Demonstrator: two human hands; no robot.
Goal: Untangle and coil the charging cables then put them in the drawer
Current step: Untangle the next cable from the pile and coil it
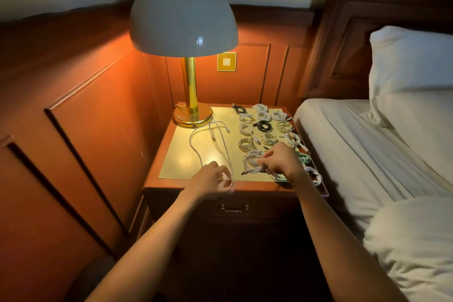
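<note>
Several coiled charging cables [263, 125], white, black and pale green, lie in rows on the right half of the nightstand top [181, 162]. Loose white cables [196, 147] sprawl uncoiled across the middle, running from the lamp base to the front edge. My left hand [210, 178] curls round the near end of a loose white cable at the front edge. My right hand [282, 162] pinches a white coil [252, 163] lying on the top near the front right. The drawer [234, 208] below is closed, its metal handle showing.
A brass lamp [191, 110] with a grey dome shade stands at the back left of the nightstand. A bed with white sheets [367, 144] and pillows adjoins on the right. Wood-panelled wall runs along the left and back, with a switch plate [226, 62].
</note>
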